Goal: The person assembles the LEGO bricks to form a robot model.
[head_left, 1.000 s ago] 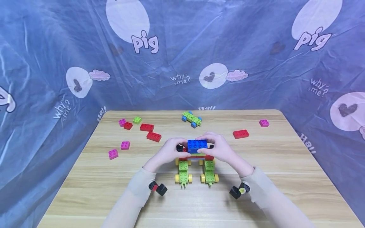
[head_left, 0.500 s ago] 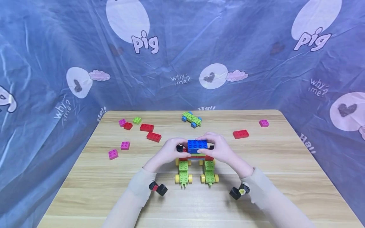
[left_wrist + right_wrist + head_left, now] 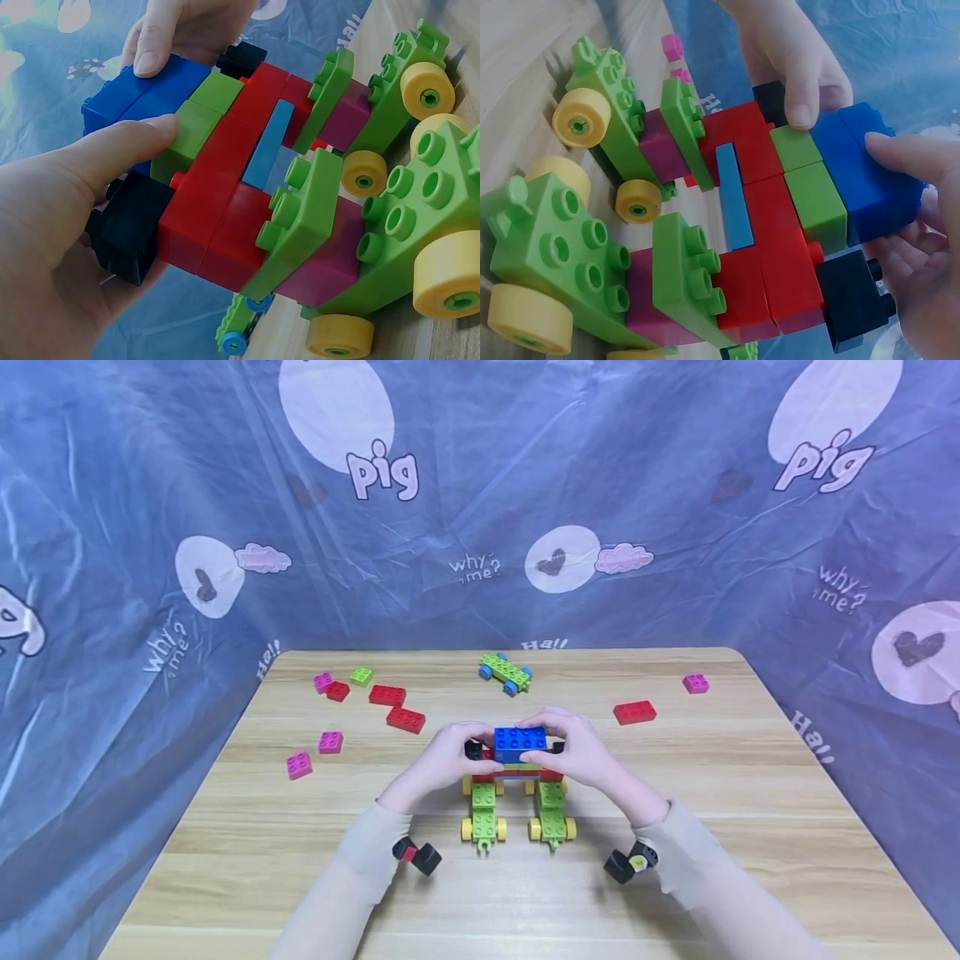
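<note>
My left hand [image 3: 454, 755] pinches the light-green bricks [image 3: 201, 136], its fingers partly hidden; my right hand [image 3: 576, 750] pinches the blue bricks [image 3: 520, 738] stacked on them. Underneath sit red bricks [image 3: 214, 187] and, at the bottom, yellow-wheeled bases [image 3: 552, 828] — side by side on the table [image 3: 225, 860], well in from its left and right edges. I'd worry about uneven pressure: pressing harder on one side could roll a base and split the red joint. A blue-wheeled car [image 3: 505, 670] stands near the far edge.
</note>
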Tool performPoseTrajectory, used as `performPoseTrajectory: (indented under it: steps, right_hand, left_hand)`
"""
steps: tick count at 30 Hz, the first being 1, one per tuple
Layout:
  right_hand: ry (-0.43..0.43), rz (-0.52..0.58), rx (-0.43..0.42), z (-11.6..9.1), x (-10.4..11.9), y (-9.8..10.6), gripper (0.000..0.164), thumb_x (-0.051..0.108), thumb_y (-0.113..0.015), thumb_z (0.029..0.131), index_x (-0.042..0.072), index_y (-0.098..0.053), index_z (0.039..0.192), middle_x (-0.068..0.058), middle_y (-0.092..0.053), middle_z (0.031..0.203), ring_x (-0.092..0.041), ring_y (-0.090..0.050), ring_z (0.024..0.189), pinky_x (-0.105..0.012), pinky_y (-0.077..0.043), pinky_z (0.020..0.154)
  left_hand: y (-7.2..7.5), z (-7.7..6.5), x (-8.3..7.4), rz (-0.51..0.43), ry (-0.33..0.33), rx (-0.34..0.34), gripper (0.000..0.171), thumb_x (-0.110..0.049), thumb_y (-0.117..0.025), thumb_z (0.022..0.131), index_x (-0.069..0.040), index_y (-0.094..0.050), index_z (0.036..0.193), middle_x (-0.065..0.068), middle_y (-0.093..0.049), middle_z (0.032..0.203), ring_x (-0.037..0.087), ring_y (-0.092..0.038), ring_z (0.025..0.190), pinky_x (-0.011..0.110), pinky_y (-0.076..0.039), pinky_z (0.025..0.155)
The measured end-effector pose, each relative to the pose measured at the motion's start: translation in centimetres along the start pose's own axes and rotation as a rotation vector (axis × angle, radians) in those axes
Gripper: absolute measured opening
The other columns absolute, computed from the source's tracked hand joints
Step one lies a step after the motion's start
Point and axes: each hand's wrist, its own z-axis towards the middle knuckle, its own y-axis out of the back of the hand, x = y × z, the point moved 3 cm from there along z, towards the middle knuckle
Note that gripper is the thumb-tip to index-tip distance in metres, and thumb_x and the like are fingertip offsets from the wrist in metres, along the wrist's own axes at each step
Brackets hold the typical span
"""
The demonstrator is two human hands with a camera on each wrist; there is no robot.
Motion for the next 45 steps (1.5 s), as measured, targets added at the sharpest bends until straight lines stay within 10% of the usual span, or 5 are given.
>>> performPoseTrajectory:
  steps: [45]
  right_hand:
    - [-0.017, -0.123, 0.066, 0.8, 1.1, 0.2, 0.035, 0.017, -0.078, 0.08, 0.004, -0.07, 0.112, -0.012, -0.07, 0.108, -0.027, -0.067, 0.097, -0.044, -0.054, 0.084]
  left_hand:
    - [0.1, -0.1, 0.0, -0.017, 0.01, 0.013, 0.035, -0.021, -0.078, 0.082, -0.009, -0.069, 0.113, 0.001, -0.071, 0.099, 0.013, -0.063, 0.093, 0.029, -0.052, 0.087]
